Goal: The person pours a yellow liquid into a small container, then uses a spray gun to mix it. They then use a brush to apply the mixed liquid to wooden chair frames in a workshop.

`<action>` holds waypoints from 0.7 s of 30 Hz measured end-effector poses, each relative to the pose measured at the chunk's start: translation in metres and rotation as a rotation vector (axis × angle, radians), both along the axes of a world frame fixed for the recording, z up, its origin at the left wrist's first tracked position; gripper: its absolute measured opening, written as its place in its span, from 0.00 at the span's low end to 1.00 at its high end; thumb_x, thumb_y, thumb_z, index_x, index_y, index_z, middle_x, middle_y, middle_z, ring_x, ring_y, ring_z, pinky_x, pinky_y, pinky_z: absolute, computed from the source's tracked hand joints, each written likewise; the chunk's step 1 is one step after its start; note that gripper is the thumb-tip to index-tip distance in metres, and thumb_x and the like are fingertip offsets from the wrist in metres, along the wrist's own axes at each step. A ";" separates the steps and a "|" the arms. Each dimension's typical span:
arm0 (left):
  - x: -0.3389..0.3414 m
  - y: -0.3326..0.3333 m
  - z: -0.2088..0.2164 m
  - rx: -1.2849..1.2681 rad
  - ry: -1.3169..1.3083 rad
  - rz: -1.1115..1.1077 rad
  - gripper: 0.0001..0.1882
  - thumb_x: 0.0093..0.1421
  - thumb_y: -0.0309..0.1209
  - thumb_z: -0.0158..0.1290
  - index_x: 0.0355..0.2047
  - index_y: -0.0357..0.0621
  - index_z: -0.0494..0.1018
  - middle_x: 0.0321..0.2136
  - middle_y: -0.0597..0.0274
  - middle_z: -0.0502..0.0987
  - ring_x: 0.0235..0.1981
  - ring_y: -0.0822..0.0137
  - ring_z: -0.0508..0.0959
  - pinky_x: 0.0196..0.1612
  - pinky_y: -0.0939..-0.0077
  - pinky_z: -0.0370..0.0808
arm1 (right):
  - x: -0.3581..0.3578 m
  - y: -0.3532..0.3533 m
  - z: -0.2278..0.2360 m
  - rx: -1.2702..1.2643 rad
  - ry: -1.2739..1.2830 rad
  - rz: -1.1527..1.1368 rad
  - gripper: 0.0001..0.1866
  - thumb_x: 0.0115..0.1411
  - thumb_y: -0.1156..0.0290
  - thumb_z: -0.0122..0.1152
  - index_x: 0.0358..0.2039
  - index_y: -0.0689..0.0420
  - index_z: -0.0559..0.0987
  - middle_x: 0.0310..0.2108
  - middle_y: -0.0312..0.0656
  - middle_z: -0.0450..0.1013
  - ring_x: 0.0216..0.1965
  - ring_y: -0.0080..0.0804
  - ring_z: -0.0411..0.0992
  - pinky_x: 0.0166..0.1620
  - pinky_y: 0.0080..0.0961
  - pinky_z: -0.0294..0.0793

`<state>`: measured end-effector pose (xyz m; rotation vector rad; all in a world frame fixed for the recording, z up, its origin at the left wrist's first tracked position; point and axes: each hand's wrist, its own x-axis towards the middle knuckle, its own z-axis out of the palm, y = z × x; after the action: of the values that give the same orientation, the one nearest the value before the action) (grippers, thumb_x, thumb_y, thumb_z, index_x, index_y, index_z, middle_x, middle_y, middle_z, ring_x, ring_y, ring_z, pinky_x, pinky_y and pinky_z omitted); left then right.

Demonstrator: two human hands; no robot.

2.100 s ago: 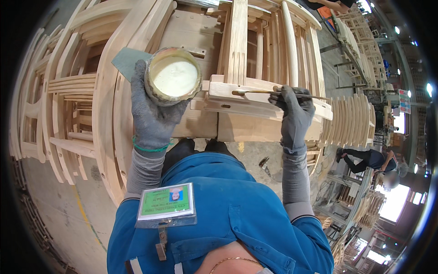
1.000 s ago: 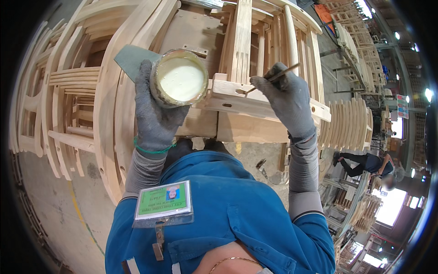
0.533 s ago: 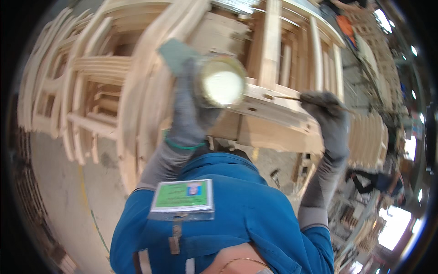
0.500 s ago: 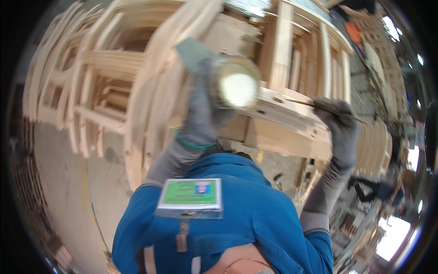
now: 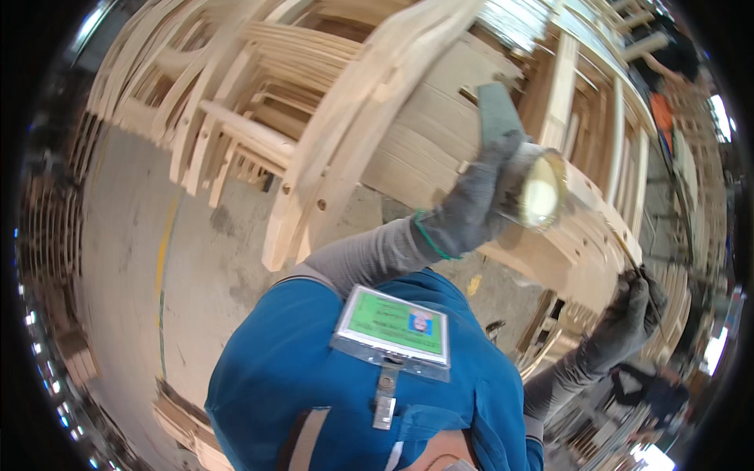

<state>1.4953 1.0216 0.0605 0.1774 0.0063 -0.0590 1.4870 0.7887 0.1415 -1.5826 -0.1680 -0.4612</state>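
My left hand, in a grey glove with a green cuff edge, is closed around a small round can with pale cream contents. A flat grey-green piece, like folded sandpaper, sticks up from the same hand. The can is tilted, its mouth facing me, over a stack of pale wooden parts with small holes in their edges. My right hand, gloved too, is closed on a thin stick-like brush. The brush slants up over the right end of those parts; its tip is hard to make out.
Curved wooden frames stand in rows at left. A cardboard sheet lies beyond my left hand. Slatted wooden frames stand at far right. Concrete floor with a yellow line lies at left. A person is at lower right.
The view has swung, so the frames appear farther right. My left hand with the can is farther right in view; my right hand with the brush is lower and farther right.
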 end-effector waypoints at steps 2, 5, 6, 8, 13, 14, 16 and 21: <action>-0.022 -0.006 0.000 0.048 -0.079 -0.036 0.24 0.64 0.48 0.41 0.51 0.42 0.64 0.45 0.56 0.73 0.45 0.64 0.75 0.48 0.68 0.76 | -0.032 0.017 0.010 0.004 -0.040 0.030 0.06 0.54 0.83 0.50 0.33 0.68 0.72 0.30 0.50 0.73 0.27 0.33 0.75 0.34 0.24 0.78; -0.059 -0.010 0.005 0.029 -0.062 -0.096 0.28 0.65 0.49 0.37 0.55 0.38 0.61 0.48 0.52 0.71 0.50 0.61 0.73 0.51 0.65 0.73 | -0.072 0.025 0.018 -0.131 -0.148 0.112 0.06 0.52 0.87 0.54 0.31 0.65 0.72 0.31 0.54 0.74 0.31 0.36 0.75 0.35 0.28 0.78; -0.072 -0.012 0.009 0.132 -0.015 -0.097 0.28 0.65 0.49 0.36 0.55 0.39 0.61 0.48 0.51 0.71 0.50 0.61 0.72 0.52 0.65 0.73 | -0.085 0.026 0.021 -0.127 -0.175 0.161 0.09 0.49 0.89 0.58 0.31 0.65 0.72 0.31 0.54 0.74 0.32 0.36 0.75 0.36 0.28 0.78; -0.098 -0.015 0.016 0.252 0.020 -0.127 0.28 0.66 0.49 0.35 0.55 0.39 0.60 0.49 0.50 0.70 0.52 0.61 0.71 0.53 0.64 0.72 | -0.108 0.022 0.021 -0.176 -0.213 0.273 0.12 0.46 0.85 0.66 0.32 0.63 0.73 0.32 0.52 0.75 0.33 0.34 0.76 0.34 0.24 0.78; -0.166 -0.012 0.014 0.283 -0.036 -0.201 0.27 0.66 0.47 0.34 0.55 0.38 0.61 0.51 0.49 0.68 0.53 0.60 0.70 0.54 0.66 0.71 | -0.168 0.028 0.014 -0.346 -0.253 0.221 0.12 0.46 0.80 0.69 0.31 0.61 0.75 0.31 0.45 0.77 0.32 0.28 0.76 0.33 0.21 0.77; -0.180 -0.012 0.010 0.307 -0.120 -0.154 0.27 0.66 0.46 0.35 0.56 0.38 0.59 0.52 0.49 0.68 0.54 0.60 0.69 0.55 0.66 0.71 | -0.183 0.028 0.008 -0.323 -0.217 0.196 0.12 0.46 0.80 0.69 0.31 0.61 0.75 0.31 0.45 0.77 0.31 0.28 0.76 0.33 0.20 0.77; -0.204 -0.009 0.008 0.277 -0.120 -0.086 0.27 0.66 0.45 0.36 0.58 0.37 0.56 0.53 0.50 0.67 0.54 0.60 0.69 0.55 0.66 0.70 | -0.206 0.030 -0.003 -0.335 -0.170 0.177 0.11 0.47 0.80 0.68 0.31 0.61 0.75 0.31 0.44 0.77 0.30 0.28 0.76 0.30 0.20 0.77; -0.249 -0.007 0.015 0.422 -0.061 0.239 0.28 0.66 0.46 0.37 0.58 0.38 0.56 0.53 0.53 0.67 0.53 0.62 0.69 0.55 0.65 0.69 | -0.283 0.045 -0.018 -0.608 -0.363 0.240 0.15 0.49 0.79 0.65 0.39 0.61 0.74 0.33 0.45 0.77 0.33 0.37 0.77 0.33 0.26 0.78</action>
<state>1.2458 1.0144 0.0754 0.5989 -0.0206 0.1886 1.2045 0.8340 0.1238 -2.0220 -0.8295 -0.5347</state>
